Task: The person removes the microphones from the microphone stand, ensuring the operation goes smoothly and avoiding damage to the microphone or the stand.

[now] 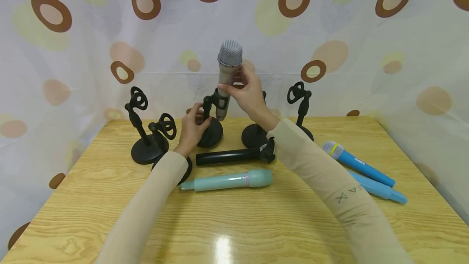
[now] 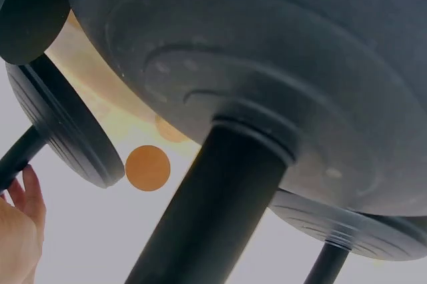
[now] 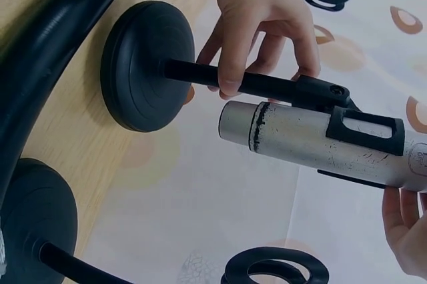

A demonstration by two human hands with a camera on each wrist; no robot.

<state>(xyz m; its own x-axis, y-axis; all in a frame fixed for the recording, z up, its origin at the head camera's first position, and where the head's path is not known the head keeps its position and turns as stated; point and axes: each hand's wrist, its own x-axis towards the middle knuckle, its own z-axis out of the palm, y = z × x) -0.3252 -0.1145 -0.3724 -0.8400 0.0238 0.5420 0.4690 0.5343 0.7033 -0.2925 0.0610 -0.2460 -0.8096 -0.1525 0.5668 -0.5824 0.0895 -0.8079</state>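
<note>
My right hand grips a silver microphone by its body, thumb in front, with the mesh head up. The lower body passes through the clip of a black desk microphone stand; in the right wrist view the clip wraps round it, and the narrow tail end sticks out below. My left hand holds the same stand by its pole, just under the clip. In the left wrist view, fingertips of the left hand show at a pole, mostly cut off by the frame edge.
Two stands with empty clips, one a black stand, are left of my left hand. Two more are on the right, partly behind my right arm. A black microphone and a mint microphone lie in front; blue microphones lie at right.
</note>
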